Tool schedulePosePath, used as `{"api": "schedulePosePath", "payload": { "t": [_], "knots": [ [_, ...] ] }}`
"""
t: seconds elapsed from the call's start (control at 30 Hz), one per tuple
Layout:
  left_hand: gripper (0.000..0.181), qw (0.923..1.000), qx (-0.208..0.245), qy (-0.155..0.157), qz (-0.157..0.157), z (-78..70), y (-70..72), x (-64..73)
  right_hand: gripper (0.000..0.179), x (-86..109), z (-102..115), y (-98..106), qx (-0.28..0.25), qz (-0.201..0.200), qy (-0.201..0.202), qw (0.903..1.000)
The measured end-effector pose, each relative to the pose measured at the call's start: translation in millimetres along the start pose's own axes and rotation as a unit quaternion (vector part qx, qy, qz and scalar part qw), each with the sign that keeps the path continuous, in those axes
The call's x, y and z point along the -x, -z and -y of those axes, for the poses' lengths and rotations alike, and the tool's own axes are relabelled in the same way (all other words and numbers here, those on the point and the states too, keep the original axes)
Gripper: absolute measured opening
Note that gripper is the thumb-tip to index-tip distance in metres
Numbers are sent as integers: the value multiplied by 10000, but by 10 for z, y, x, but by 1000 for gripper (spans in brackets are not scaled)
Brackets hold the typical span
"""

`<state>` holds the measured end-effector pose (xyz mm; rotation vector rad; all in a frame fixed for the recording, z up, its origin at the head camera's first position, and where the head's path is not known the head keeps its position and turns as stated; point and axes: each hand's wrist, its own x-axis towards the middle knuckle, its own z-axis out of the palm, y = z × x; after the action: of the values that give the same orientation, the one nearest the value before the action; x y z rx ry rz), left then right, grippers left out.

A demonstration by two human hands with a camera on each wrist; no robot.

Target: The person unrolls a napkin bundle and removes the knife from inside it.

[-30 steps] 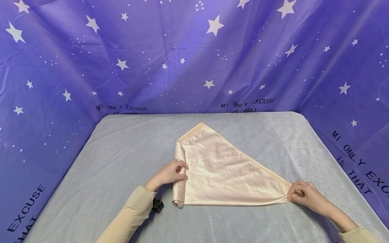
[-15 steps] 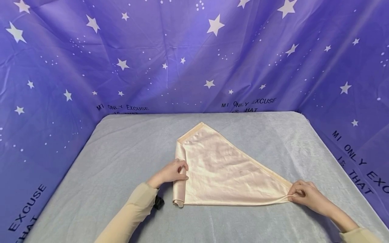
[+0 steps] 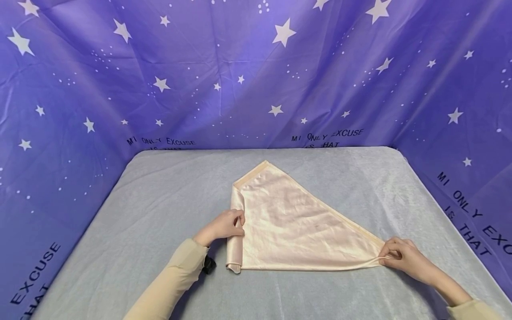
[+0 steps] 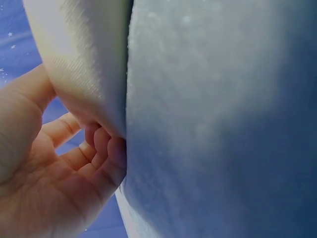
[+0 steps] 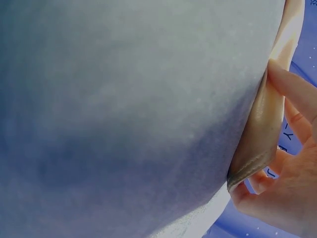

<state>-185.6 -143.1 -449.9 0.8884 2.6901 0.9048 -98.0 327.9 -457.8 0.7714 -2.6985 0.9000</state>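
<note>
A shiny pale pink satin cloth (image 3: 296, 222) lies on the table, its left side turned into a narrow rolled strip (image 3: 237, 253). My left hand (image 3: 222, 226) grips that roll near its middle, thumb and fingers curled about it. In the left wrist view, the left fingers (image 4: 101, 148) tuck under the cloth roll (image 4: 84, 59). At the cloth's right corner, my right hand (image 3: 408, 258) pinches the gathered fabric between thumb and fingers. The right wrist view has the right hand (image 5: 287, 183) holding the folded corner (image 5: 260, 131), close to the table surface.
The table (image 3: 160, 191) wears a grey velvety cover. A purple curtain (image 3: 224, 66) with white stars and black lettering stands behind it and along both sides. A small black object (image 3: 209, 265) sits at the left sleeve's cuff.
My left hand and the rolled edge have shifted very slightly left. The right hand keeps its pinch on the corner without moving.
</note>
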Motion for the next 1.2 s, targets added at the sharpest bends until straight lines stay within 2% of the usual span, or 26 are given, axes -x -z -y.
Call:
{"api": "schedulePosePath", "payload": {
  "t": [0.17,0.37,0.6,0.77,1.2],
  "knots": [
    [22,9997,110,183,-115,6,-1,20,31,6,-3,7,40,8,-70,10000],
    [20,9982,336,489,-85,0,15,56,30,10,-4,17,68,49,-162,9998],
    [18,9953,881,376,-161,36,59,137,31,4,-7,23,-135,60,-100,9998],
    [21,9899,1323,361,-349,78,104,216,31,1,-9,24,-232,72,-63,9997],
    [30,9696,2141,891,-784,195,156,396,30,-20,11,21,-447,78,71,9989]
  ]
}}
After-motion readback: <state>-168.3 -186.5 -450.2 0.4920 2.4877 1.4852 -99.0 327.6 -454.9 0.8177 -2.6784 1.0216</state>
